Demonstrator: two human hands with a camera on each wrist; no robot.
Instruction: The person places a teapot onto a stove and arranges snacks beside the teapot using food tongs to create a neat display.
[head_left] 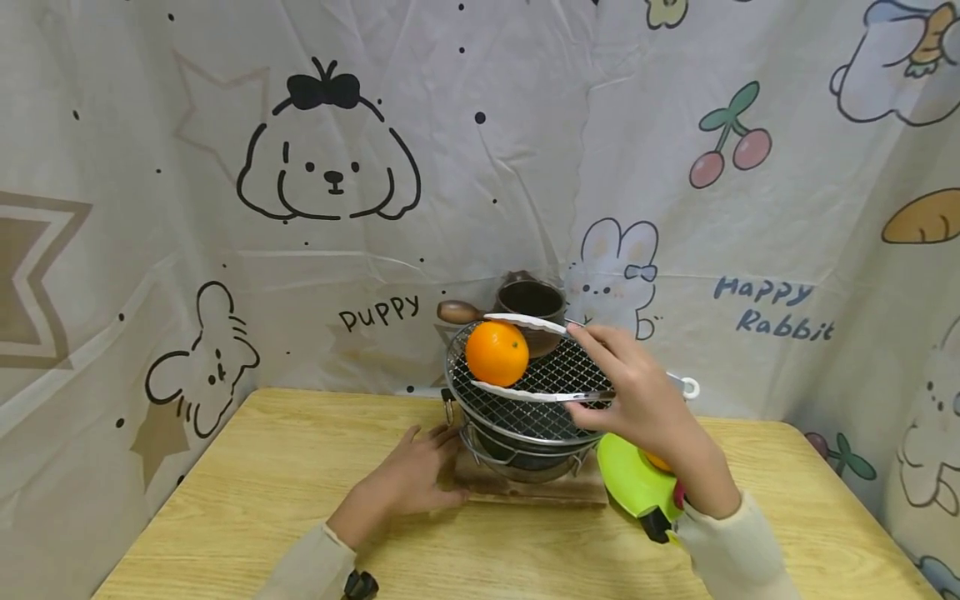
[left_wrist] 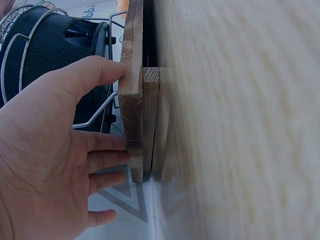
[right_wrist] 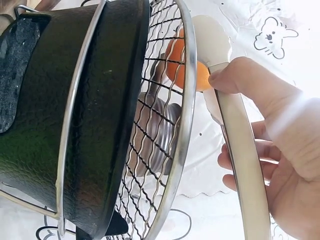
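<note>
My right hand grips a pair of tongs with pale, scalloped heads, thumb on one arm and fingers on the other. Between those heads sits an orange, at the left part of a round wire grill rack. Under the rack is a black tabletop stove in a metal wire frame. The stove stands on a wooden board. At the board's left front corner my left hand rests, its thumb and nearly straight fingers touching the edges, as the left wrist view shows.
A brown pot with a wooden handle stands on the rack behind the orange. Right of the board lies a green plate with fruit partly hidden by my right forearm. A patterned cloth hangs behind the wooden table.
</note>
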